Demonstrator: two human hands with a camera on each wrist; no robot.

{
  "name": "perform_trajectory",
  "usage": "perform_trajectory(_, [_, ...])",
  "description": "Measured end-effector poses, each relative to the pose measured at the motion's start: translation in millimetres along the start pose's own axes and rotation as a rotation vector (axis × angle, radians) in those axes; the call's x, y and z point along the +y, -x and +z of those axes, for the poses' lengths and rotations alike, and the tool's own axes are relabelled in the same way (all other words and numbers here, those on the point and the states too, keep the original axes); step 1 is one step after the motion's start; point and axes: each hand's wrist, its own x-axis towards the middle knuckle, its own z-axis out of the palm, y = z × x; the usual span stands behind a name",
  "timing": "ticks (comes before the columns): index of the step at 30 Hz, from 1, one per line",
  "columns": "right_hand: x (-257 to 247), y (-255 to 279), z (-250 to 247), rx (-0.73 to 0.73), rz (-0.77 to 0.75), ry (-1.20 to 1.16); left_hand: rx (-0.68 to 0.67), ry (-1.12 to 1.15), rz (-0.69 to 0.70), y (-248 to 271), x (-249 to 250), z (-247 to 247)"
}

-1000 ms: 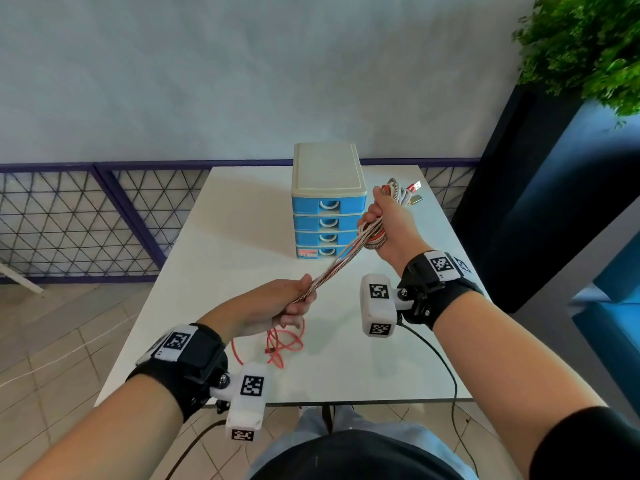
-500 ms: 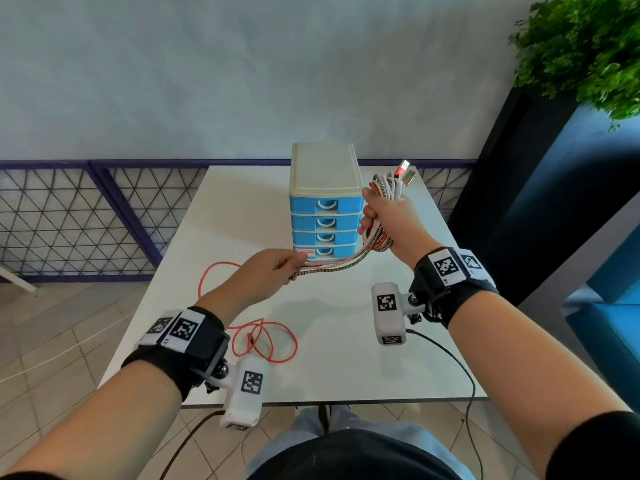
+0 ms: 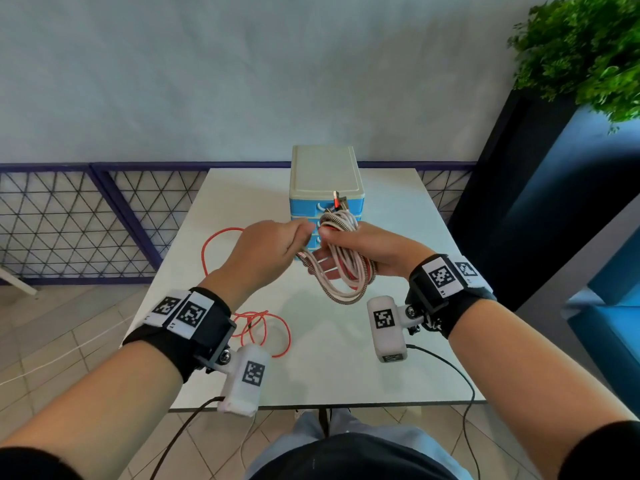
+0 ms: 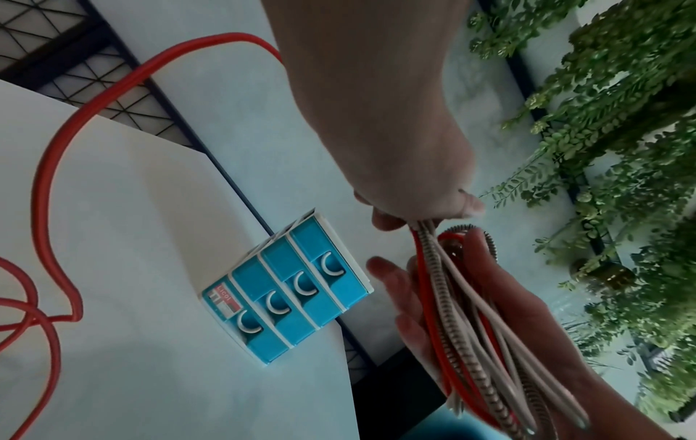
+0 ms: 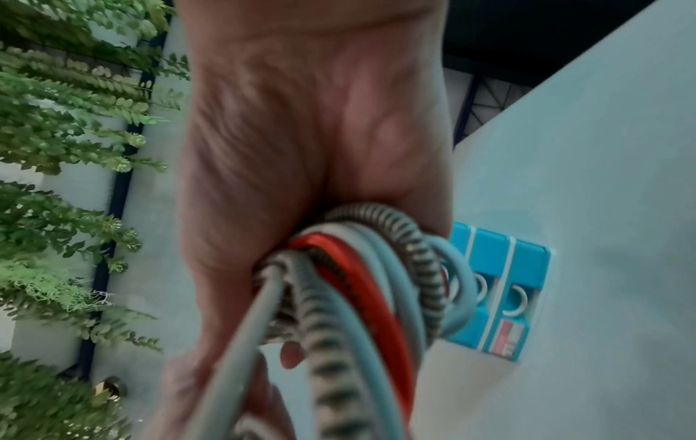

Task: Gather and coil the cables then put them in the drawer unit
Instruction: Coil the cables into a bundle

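Observation:
My right hand holds a coil of cables, white, braided and red strands together, in the air just in front of the drawer unit. The thumb lies over the coil and the loops hang below the palm. My left hand is right beside it and pinches the strands at the coil's top. In the left wrist view the left fingertips grip the strands above the coil. The cream and blue drawer unit has all drawers closed. A loose red cable trails over the table.
The white table bears the drawer unit at its far middle and the red cable on its left half. A dark planter with a green plant stands at the right. A blue mesh fence runs behind.
My left hand has slid up along the strands and met the right hand. The right hand has come down and left, in front of the drawers, and the straight stretch now hangs as another loop.

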Motion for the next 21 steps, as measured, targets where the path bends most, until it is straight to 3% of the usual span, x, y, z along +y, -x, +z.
perform_trajectory(6, [3.9,-2.1,21.2,-0.046,-0.050,-0.166,0.089,0.015,-0.049,-6.4,8.7,-2.4])
perform_trajectory(21, [21.1,-8.3,30.1,0.045,-0.048,-0.173,-0.018,-0.055,-0.012,-16.1,2.2,-10.2])
